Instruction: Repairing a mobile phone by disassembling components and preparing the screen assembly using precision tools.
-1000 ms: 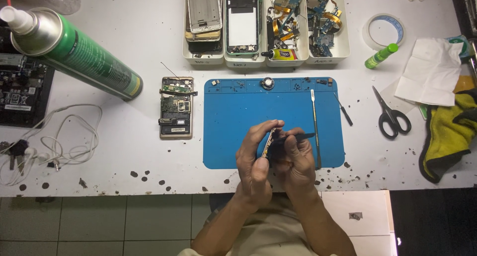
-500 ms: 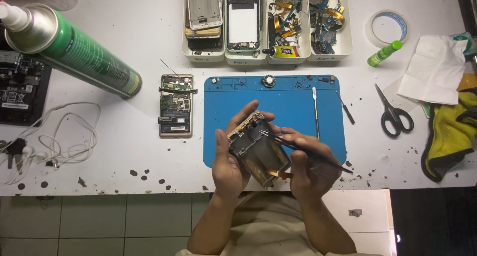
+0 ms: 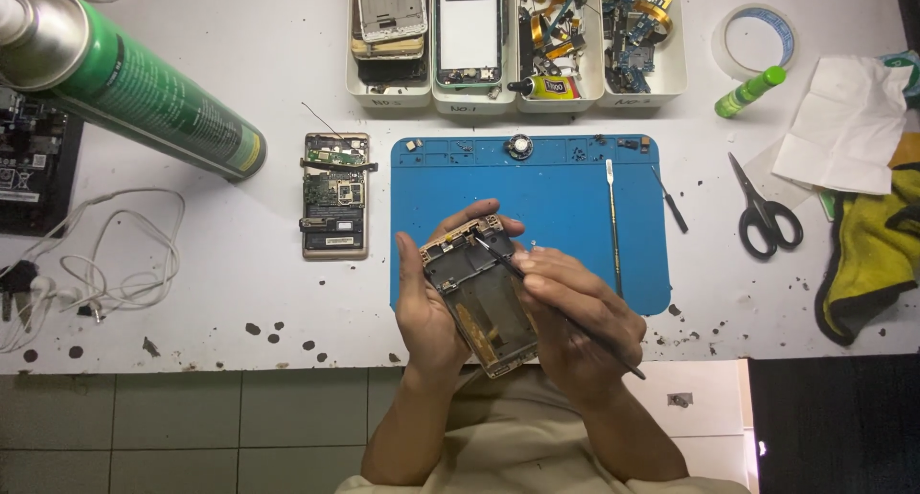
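The left hand [image 3: 431, 312] is clamped around a gold-rimmed, opened phone frame [image 3: 479, 298], cradling it from below and the left side, tilted, above the near edge of a blue rubber work mat [image 3: 575, 183] on the white counter [image 3: 192, 312]. The right hand [image 3: 575, 321] is closed in a pen grip on a thin black pointed tool [image 3: 565, 312], whose tip rests at the far end of the frame's inside, close to the left fingertips. To do this well, it seems best to keep the frame braced firmly in the palm so it does not twist, hold the tool at a shallow angle, and work with small, light pressure from the fingers instead of the wrist, since a slip could scratch the inner parts or jab the supporting fingers. Keeping the work low over the mat would let any loosened piece drop onto blue rubber, not the speckled counter. A second opened phone with its green circuit board showing [image 3: 335, 195] lies just left of the mat, and a slim metal spudger [image 3: 611, 216] and a small black screwdriver [image 3: 669, 199] lie on the mat's right part. White trays of phone parts [image 3: 517, 39] stand at the far side, black-handled scissors [image 3: 762, 211] to the right, and a large green spray can [image 3: 134, 87] far left.
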